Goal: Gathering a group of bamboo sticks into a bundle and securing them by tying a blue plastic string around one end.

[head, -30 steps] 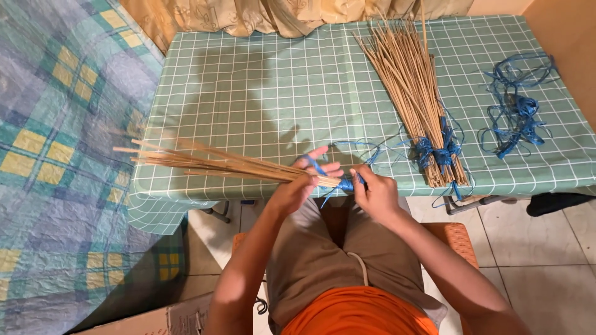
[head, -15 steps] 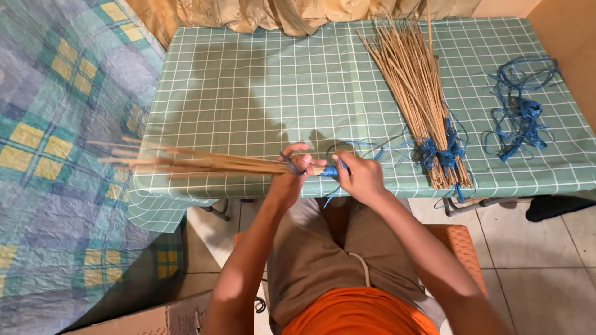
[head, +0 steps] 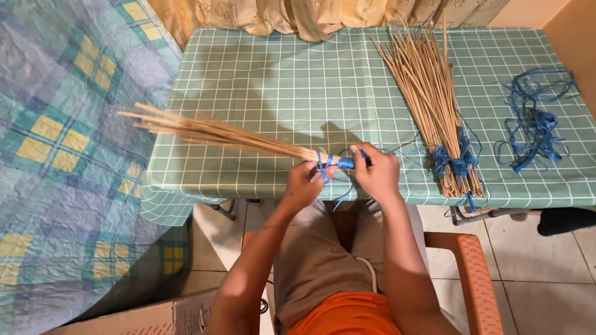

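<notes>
Blue plastic ribbon (head: 340, 163) is being wound around the butt end of a bundle of thin tan sticks (head: 217, 133), which the person is holding level over the near edge of the tabletop (head: 298, 87). The binding step appears to be in hand: several turns are already lying on the bundle, with a loose tail (head: 343, 195) hanging below. The left hand (head: 304, 183) is closing its grip on the sticks just left of the wrap; the right hand (head: 374, 170) is pinching the ribbon at the bundle's end, fingers curled shut on it. The wrap is thus lying between the two grips, touching both, while the stick tips are fanning out to the left past the table edge toward a checked blanket (head: 62, 155). The next move seems to call for steady tension on the ribbon and a firm hold on the sticks. Further right, a finished bundle (head: 428, 99) with a blue tie is resting on the green checked cloth, and spare ribbon (head: 534, 124) is lying well apart.
</notes>
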